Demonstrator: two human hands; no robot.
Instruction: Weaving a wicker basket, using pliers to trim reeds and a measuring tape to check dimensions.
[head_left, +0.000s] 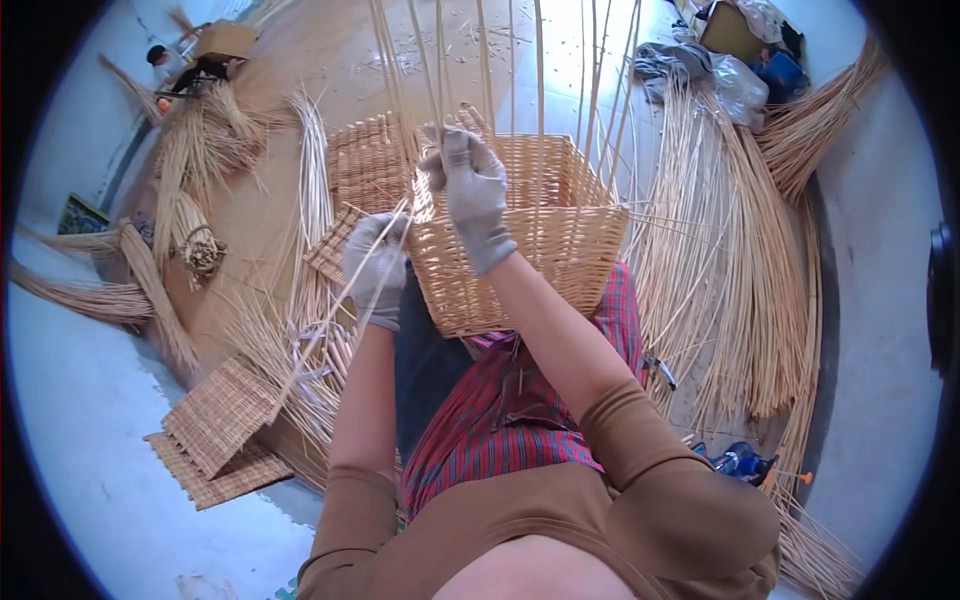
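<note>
A rectangular wicker basket rests on my lap, with tall upright stakes rising from its rim. My left hand, in a pale grey glove, is at the basket's left corner, closed on a thin wicker strand that trails down to the left. Reaching over the near wall, my right hand, gloved too, has its fingers closed round a stake near that same corner. The right fingertips are partly hidden behind the hand.
Woven panels lie at lower left; another panel is beyond the basket. Long cane bundles spread on the right, more bundles on the left. Bags sit far right. A person is at far left beside a cardboard box.
</note>
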